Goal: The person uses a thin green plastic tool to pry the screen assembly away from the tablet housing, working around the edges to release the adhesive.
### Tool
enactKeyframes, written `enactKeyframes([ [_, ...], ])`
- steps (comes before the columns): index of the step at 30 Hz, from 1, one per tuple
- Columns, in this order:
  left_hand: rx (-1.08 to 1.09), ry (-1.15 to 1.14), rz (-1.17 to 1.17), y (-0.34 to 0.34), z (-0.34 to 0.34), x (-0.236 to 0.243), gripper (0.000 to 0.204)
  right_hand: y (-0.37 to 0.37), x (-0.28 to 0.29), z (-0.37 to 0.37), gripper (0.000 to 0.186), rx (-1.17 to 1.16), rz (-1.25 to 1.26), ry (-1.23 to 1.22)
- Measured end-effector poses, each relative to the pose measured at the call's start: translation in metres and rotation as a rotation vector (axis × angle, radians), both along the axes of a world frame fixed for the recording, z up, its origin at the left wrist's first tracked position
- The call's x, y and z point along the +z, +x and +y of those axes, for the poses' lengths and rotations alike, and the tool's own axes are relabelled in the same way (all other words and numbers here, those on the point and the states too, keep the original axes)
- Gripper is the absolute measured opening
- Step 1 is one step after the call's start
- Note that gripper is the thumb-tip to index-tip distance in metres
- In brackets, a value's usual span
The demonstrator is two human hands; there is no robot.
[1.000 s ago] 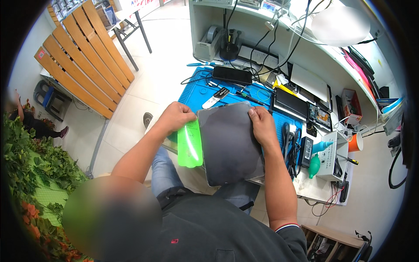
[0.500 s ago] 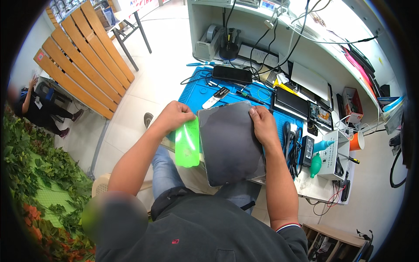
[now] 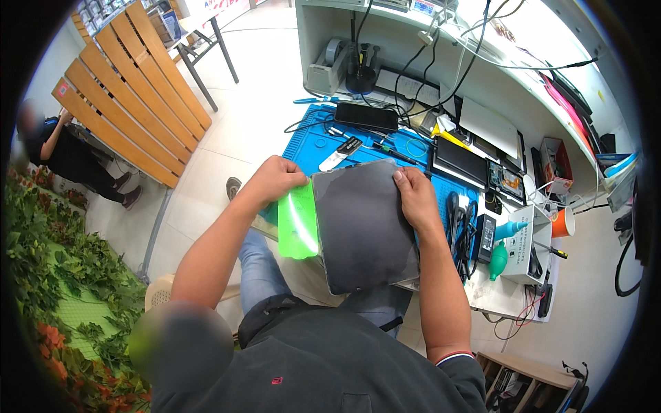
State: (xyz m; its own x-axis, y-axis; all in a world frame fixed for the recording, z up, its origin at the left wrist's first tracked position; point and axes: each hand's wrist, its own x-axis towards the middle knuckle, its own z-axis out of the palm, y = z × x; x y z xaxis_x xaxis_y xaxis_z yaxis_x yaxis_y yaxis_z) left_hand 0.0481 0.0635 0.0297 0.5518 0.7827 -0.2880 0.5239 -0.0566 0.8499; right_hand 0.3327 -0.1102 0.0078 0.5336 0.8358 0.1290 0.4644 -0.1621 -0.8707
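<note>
A dark grey tablet-like panel (image 3: 365, 230) with rounded corners and a worn, lighter upper edge is held tilted over my lap at the table's front edge. My right hand (image 3: 416, 199) grips its upper right side, thumb on the face and fingers behind. My left hand (image 3: 281, 182) pinches the top of a thin, glossy bright green plastic sheet (image 3: 297, 224), which hangs along the panel's left edge. Whether the sheet's edge reaches into the panel's side cannot be made out. Beyond the panel, a tool with a black and white handle (image 3: 341, 153) lies on the blue work mat (image 3: 303, 148).
A black phone (image 3: 366, 118), black tablets (image 3: 460, 162) and an opened device (image 3: 506, 180) lie farther back. Coiled black cables (image 3: 460, 230), a power adapter (image 3: 485, 237) and a green blower bulb (image 3: 498, 260) stand at the right. Another person (image 3: 76, 155) is at far left.
The green sheet has swung slightly, its lower end shifting right toward the panel and up a little. My right hand and the panel have barely moved. The far person has shifted.
</note>
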Motion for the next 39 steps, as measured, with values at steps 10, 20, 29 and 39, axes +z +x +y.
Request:
enactKeyframes([
  [10, -0.093, 0.212, 0.058, -0.002, 0.030, 0.010, 0.031, 0.001, 0.000, -0.001, 0.031, -0.009, 0.019, -0.033],
  [20, -0.015, 0.737, -0.052, 0.004, 0.022, 0.030, 0.030, 0.004, 0.000, 0.001, 0.034, -0.011, 0.019, -0.094],
  [29, -0.440, 0.482, 0.129, 0.027, 0.009, 0.030, 0.026, 0.001, 0.008, 0.003, 0.039, 0.009, 0.085, -0.120],
  [39, -0.478, 0.268, 0.190, 0.043, 0.028, 0.031, 0.034, 0.004, 0.004, 0.001, 0.042, 0.018, 0.082, -0.098],
])
